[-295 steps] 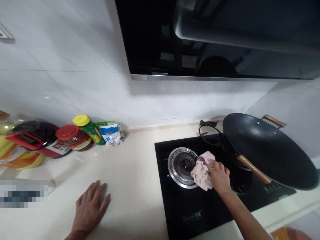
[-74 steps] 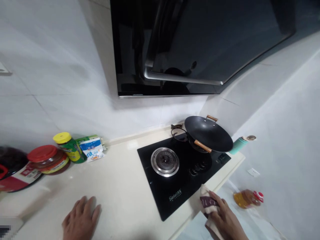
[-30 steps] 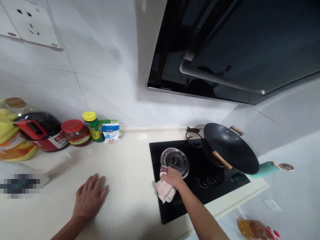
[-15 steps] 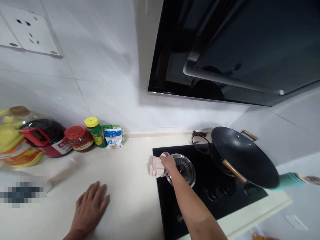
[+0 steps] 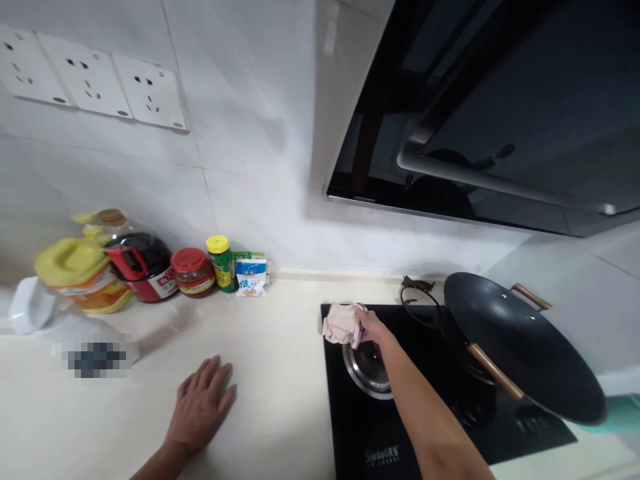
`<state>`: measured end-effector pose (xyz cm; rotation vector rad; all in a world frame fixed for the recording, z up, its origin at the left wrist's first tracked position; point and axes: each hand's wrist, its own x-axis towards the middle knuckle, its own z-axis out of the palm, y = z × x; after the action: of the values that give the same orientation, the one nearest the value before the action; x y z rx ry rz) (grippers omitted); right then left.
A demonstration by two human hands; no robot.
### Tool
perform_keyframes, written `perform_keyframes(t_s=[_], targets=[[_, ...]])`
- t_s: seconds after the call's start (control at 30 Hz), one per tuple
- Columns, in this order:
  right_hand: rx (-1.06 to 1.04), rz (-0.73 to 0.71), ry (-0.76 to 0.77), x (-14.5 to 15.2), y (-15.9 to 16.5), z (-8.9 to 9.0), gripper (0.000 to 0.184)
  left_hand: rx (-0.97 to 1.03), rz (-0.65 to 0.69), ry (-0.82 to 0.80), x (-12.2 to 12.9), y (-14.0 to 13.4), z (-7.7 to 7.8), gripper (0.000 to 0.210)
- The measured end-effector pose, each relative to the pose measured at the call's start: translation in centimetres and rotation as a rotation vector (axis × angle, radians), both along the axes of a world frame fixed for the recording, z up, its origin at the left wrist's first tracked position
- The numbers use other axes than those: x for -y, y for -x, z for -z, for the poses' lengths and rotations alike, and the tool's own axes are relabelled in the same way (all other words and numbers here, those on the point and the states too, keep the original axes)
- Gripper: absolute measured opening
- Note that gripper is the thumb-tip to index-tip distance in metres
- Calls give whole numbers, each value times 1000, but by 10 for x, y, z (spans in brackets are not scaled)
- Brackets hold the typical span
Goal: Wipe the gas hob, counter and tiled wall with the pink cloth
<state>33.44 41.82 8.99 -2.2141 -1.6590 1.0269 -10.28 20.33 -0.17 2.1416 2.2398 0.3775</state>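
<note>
A pale pink cloth [image 5: 343,324] is bunched in my right hand [image 5: 371,323], whose fingers are closed on it. It lies over the back left part of the black gas stove [image 5: 350,427], beside the steel-ringed left burner [image 5: 367,380]. My forearm covers part of that burner. My left hand [image 5: 204,403] rests flat on the pale counter [image 5: 270,387], fingers stretched out and holding nothing.
A black wok [image 5: 520,347] with wooden handles sits tilted over the right burner. The range hood [image 5: 450,180] hangs above. Along the wall stand a red-lidded jar [image 5: 194,273], a yellow-capped green bottle [image 5: 223,263], a blue-white packet [image 5: 251,277] and a dark sauce jug [image 5: 145,267].
The camera view has swung left, so most things appear farther right. My right hand has moved the cloth toward the stove's back left corner. My left hand stays flat on the counter.
</note>
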Motion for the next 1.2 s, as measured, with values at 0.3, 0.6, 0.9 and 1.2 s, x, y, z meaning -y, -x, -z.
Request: perform_keyframes(t_s=[0.3,0.6,0.9,1.2], targets=[[412,-647,-173,4,4,-41,97,4,2,-14,2,-1,3,52],[478,-898,-40,-35,28,-2,87,-11,-13,29,4,-1,-3,53],[493,-521,-104,-33,-42,20,75,17,-19,14,3,3,3,53],[577,4,-37,14,-115,27,58,-25,-7,53,-3,5,0,55]])
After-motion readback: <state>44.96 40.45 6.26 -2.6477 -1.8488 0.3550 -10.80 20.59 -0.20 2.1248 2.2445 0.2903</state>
